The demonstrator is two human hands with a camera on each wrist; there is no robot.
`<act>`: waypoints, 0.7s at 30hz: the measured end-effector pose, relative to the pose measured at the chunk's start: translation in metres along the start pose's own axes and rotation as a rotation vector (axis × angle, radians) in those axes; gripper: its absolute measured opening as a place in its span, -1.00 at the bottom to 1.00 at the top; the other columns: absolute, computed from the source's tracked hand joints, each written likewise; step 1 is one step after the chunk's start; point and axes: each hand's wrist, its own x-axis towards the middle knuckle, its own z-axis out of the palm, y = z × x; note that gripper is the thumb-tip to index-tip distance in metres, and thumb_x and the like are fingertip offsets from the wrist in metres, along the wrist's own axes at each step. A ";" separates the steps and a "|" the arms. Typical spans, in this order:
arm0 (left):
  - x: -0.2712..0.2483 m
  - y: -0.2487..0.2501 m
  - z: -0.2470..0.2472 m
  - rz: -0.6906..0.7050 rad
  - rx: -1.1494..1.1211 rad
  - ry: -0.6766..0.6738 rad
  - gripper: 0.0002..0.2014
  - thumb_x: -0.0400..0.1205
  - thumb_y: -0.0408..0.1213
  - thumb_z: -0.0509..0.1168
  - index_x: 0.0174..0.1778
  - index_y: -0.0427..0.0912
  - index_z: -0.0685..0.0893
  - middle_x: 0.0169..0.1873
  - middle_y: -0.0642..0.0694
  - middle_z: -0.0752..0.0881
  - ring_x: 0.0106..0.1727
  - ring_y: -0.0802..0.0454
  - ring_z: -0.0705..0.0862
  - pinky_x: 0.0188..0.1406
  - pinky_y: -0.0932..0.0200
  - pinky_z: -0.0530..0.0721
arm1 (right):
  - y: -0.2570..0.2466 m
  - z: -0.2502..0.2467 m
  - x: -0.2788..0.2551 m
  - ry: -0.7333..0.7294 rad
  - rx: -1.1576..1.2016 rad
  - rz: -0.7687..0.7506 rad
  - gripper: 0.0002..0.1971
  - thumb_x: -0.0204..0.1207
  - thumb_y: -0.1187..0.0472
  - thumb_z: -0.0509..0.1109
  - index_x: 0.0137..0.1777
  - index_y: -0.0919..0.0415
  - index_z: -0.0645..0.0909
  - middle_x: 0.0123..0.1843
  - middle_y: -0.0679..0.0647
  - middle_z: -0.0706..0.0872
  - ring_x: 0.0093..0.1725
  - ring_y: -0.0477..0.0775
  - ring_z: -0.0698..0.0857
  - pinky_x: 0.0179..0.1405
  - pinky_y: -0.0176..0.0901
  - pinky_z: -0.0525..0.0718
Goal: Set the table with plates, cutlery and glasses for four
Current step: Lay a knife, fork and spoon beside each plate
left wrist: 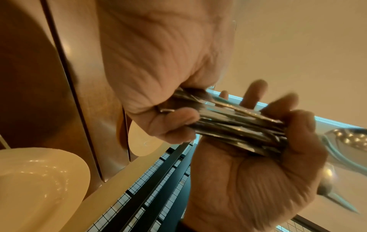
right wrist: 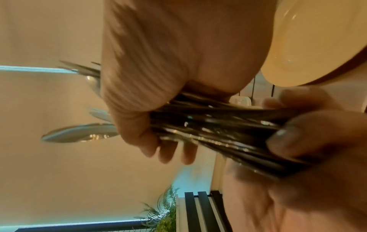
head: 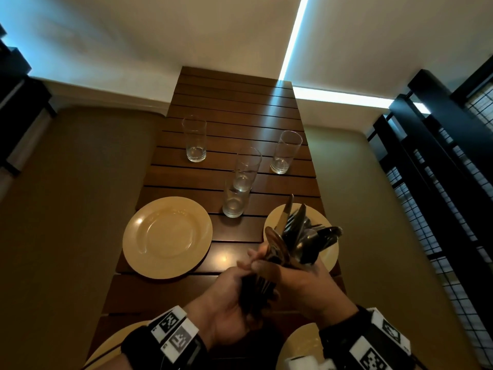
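Note:
A bundle of metal cutlery (head: 298, 236) (knives, forks and spoons) is held upright over the near half of the wooden slatted table (head: 234, 102). My left hand (head: 232, 295) grips the handle ends from below. My right hand (head: 296, 279) is wrapped round the bundle just above it. In the left wrist view the handles (left wrist: 238, 125) run between both fists. Several cream plates lie on the table: one far left (head: 167, 237), one far right (head: 329, 256) partly behind the cutlery, and two at the near edge (head: 114, 343) (head: 301, 343). Several empty tall glasses (head: 194, 138) (head: 286, 152) (head: 236, 201) stand mid-table.
The table is narrow, with tan benches (head: 66, 209) along both sides. A black slatted and mesh partition (head: 440, 196) runs along the right. The far end of the table meets a pale wall (head: 186, 36). A potted plant (right wrist: 164, 211) shows in the right wrist view.

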 end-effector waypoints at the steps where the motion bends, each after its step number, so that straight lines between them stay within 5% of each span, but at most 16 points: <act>1: -0.002 0.000 -0.001 -0.006 -0.002 -0.016 -0.33 0.49 0.24 0.38 0.33 -0.24 0.77 -0.10 -0.23 0.70 -0.36 -0.04 0.60 -0.49 0.22 0.34 | 0.006 0.005 0.000 0.048 0.072 0.010 -0.73 0.13 0.13 0.74 -0.17 0.11 0.81 -0.05 0.19 0.87 0.04 0.16 0.86 0.00 -0.05 0.80; 5: -0.007 -0.001 0.000 -0.028 0.006 -0.015 -0.55 0.54 0.16 0.31 0.08 -0.15 0.77 -0.22 -0.19 0.68 -0.47 -0.03 0.55 -0.67 0.31 0.33 | 0.031 0.014 0.013 0.338 0.311 0.013 -0.73 0.23 0.19 0.71 -0.11 0.21 0.76 -0.26 0.24 0.78 -0.23 0.23 0.78 -0.09 0.19 0.73; 10: -0.019 -0.007 -0.016 0.009 0.229 0.100 -0.50 0.77 0.12 0.20 0.19 -0.27 0.79 -0.15 -0.32 0.78 -0.30 -0.25 0.76 -0.47 0.13 0.63 | 0.043 0.006 0.026 0.457 0.604 0.173 -0.84 0.46 0.24 0.51 -0.05 0.30 0.65 -0.30 0.17 0.69 -0.40 0.11 0.67 -0.19 0.16 0.66; 13: -0.024 -0.007 -0.020 0.270 0.510 0.366 -0.73 0.76 0.00 0.28 0.05 -0.08 0.80 -0.13 -0.17 0.83 -0.21 -0.12 0.77 -0.35 0.02 0.63 | 0.050 0.003 0.022 0.468 0.634 0.247 -0.85 0.42 0.22 0.49 -0.11 0.29 0.65 -0.35 0.13 0.69 -0.50 0.02 0.65 -0.38 -0.06 0.69; 15: -0.029 0.000 -0.020 0.485 0.625 0.473 -0.86 0.72 -0.04 0.36 -0.09 0.06 0.77 -0.18 -0.01 0.80 -0.22 0.03 0.71 -0.23 0.11 0.63 | 0.056 0.005 0.018 0.457 0.615 0.275 -0.87 0.44 0.24 0.47 -0.10 0.30 0.65 -0.37 0.12 0.68 -0.52 0.01 0.64 -0.40 -0.09 0.66; 19: -0.041 0.021 0.001 0.714 0.764 0.445 -0.96 0.69 -0.14 0.43 -0.04 0.05 0.79 -0.19 0.11 0.80 -0.26 0.32 0.75 -0.40 0.45 0.63 | 0.069 0.014 0.010 0.433 0.555 0.319 -0.86 0.51 0.30 0.44 -0.04 0.40 0.69 -0.38 0.19 0.67 -0.50 0.05 0.60 -0.36 -0.06 0.58; 21: -0.039 0.026 0.012 0.635 0.754 0.383 -0.90 0.67 -0.16 0.46 0.00 -0.09 0.78 -0.29 -0.08 0.81 -0.44 0.20 0.75 -0.46 0.30 0.72 | 0.074 0.020 0.008 0.410 0.539 0.328 -0.78 0.49 0.32 0.45 0.06 0.46 0.70 -0.37 0.23 0.65 -0.48 0.09 0.59 -0.37 -0.05 0.58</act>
